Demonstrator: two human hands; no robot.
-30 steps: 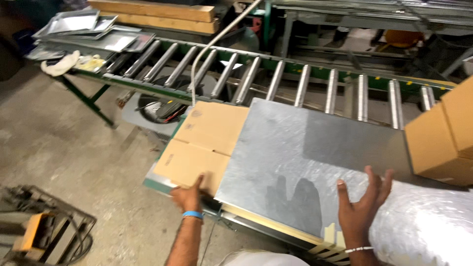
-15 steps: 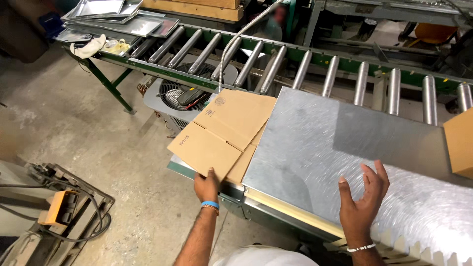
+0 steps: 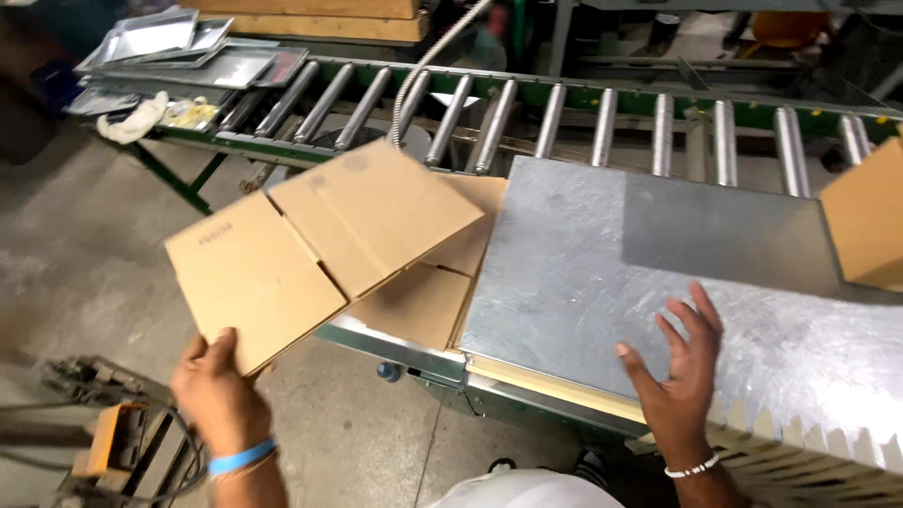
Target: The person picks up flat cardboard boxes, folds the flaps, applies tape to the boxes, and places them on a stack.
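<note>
A flattened brown cardboard box (image 3: 320,245) is tilting up just left of the grey metal sheet (image 3: 640,273), a small dark printed mark near its left corner. More flat brown cardboard (image 3: 423,301) is lying beneath it, touching the sheet's left edge. Another brown carton (image 3: 865,226) is standing at the sheet's far right.

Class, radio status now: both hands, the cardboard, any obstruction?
Left hand grips flat cardboard sheet by its corner. Right hand open, flat on metal sheet. More cardboard lies beneath.
</note>
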